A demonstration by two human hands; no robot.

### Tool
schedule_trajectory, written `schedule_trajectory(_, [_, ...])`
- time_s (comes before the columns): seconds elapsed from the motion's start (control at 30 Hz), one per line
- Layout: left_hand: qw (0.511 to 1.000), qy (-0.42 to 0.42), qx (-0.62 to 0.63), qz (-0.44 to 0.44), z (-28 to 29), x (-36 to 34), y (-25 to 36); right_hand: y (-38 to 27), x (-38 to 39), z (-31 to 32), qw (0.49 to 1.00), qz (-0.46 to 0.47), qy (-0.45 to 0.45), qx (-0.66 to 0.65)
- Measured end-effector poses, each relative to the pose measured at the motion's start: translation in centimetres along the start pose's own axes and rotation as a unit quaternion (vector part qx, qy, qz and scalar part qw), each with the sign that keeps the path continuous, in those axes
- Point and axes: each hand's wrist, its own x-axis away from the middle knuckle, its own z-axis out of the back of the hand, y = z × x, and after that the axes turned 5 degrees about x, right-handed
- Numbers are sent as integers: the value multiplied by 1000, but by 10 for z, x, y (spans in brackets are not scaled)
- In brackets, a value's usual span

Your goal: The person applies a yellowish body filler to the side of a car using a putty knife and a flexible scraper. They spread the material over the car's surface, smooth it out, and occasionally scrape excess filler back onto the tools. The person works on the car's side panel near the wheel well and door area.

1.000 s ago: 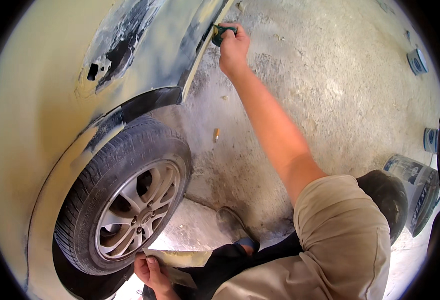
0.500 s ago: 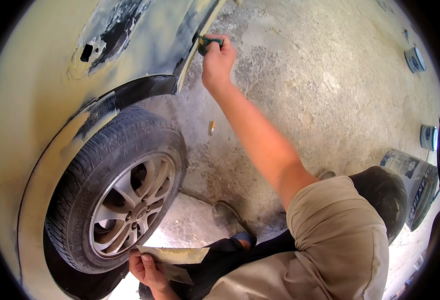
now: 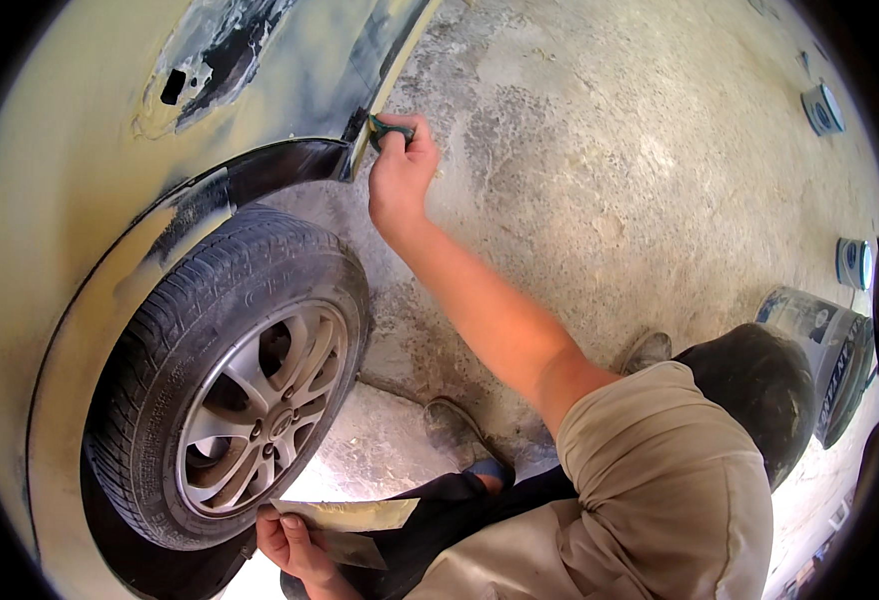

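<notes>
My right hand (image 3: 405, 175) is closed on a small green spreader (image 3: 388, 130) at the edge of the car's body panel (image 3: 70, 180), just beside the front end of the black wheel arch strip (image 3: 285, 160). The panel is patchy yellow, grey and black, with a dark damaged area (image 3: 215, 65). Low in view, my left hand (image 3: 295, 550) grips thin plates (image 3: 345, 512), the upper one smeared with pale yellow paste. It is close below the tyre (image 3: 135, 400) and silver alloy rim (image 3: 250, 380).
Worn concrete floor (image 3: 600, 180) lies right of the car. Two blue-labelled cans (image 3: 822, 110) and a larger bucket (image 3: 825, 365) stand along the right side. My shoes (image 3: 455, 435) are on the floor beside the wheel, and a dark rounded object (image 3: 750, 390) is beside my right arm.
My right hand with the green spreader has moved down along the panel edge, toward me and leftward in view, nearer the wheel arch. My left hand still holds the plates low in view.
</notes>
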Motion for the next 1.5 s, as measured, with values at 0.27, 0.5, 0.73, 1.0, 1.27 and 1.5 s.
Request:
schedule_trajectory(0.27, [1000,4,-10,-16,9,1,-5,20,25,2,1000,22,10,3])
schedule_trajectory(0.5, [995,4,-28,-99,4,-3,-10,24,43,3,995,77,4,63])
schedule_trajectory(0.73, [989,-10,-31,-147,-1,-8,-9,11,60,0,995,81,7,63])
schedule_trajectory(1.0, [997,-9,-11,-72,-24,-4,17,4,80,0,993,91,8,81])
schedule_trajectory(1.27, [991,-79,-5,-112,-69,-24,40,-6,76,36,995,-6,-90,48])
schedule_trajectory(1.5, [987,-75,-17,-142,-92,-27,49,-16,-44,60,996,-49,44,65])
